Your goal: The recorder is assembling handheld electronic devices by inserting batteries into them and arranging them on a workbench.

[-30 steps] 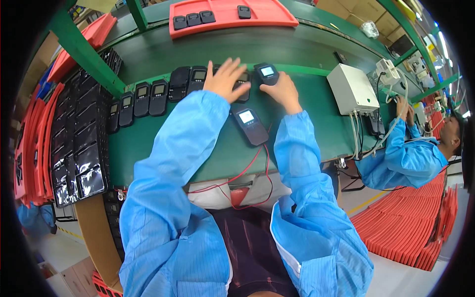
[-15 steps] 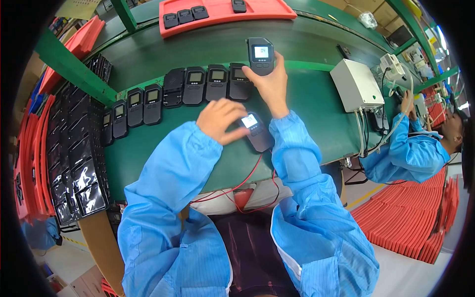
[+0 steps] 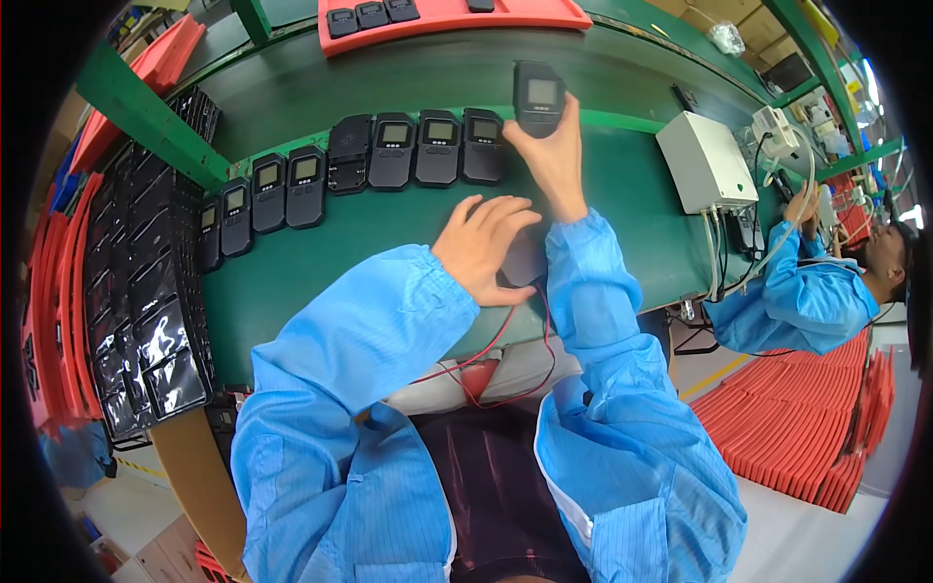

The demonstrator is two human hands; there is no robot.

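My right hand is closed round the lower end of a black handheld meter, lifted above the far side of the bench; its small screen is grey. Lower down, my left hand lies across a second handheld meter, thumb at its near end and fingers over its far end. That hand covers most of the second meter, screen included. Red and dark wires run from its near end over the bench edge. Beyond my hands stands a row of similar handheld meters, one of them with its back showing.
A pink-red foam tray with several small black devices sits at the back. Stacked black plastic trays flank the bench's left. To the right stand a white box with cables and a co-worker in a blue sleeve.
My left hand has moved right and now covers the wired meter. The meter in my right hand has shifted slightly right and up, and its lit screen has gone grey.
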